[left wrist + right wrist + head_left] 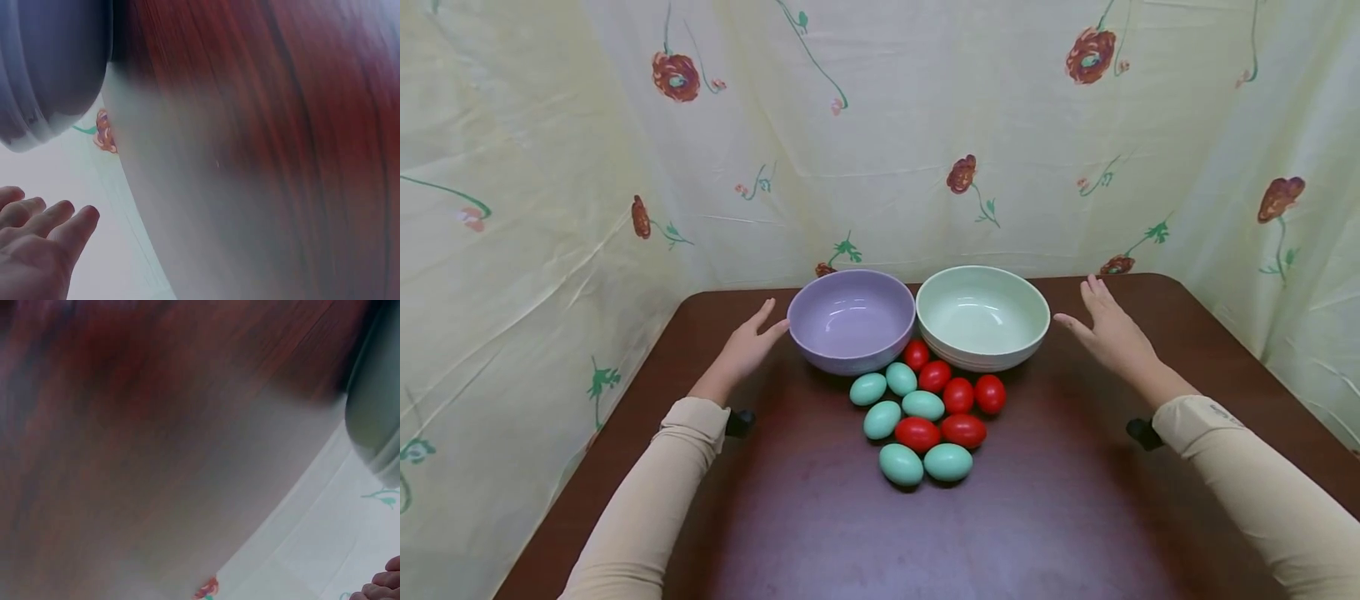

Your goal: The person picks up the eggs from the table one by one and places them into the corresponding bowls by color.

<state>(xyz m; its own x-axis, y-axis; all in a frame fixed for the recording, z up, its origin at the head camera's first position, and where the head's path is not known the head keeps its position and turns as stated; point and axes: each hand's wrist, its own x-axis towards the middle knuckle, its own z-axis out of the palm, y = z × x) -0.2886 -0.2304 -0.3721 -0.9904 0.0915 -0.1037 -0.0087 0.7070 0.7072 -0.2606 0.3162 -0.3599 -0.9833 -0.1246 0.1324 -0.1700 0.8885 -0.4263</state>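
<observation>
In the head view my left hand (747, 346) is held beside the purple bowl (850, 364), fingers straight, thumb close to its rim; whether they touch I cannot tell. My right hand (1116, 333) is just right of the pale green bowl (992, 360), its fingers extended and holding nothing. Both bowls stand side by side at the back of the table, with nothing inside. In front of them lie several red eggs (917, 434) and several turquoise eggs (901, 464), mixed together. The left wrist view shows the left fingers (72, 231) spread below the purple bowl's side.
The dark brown table (820, 542) extends toward me in front of the eggs. A cream curtain (880, 150) with printed flowers hangs right behind the bowls and along both sides of the table.
</observation>
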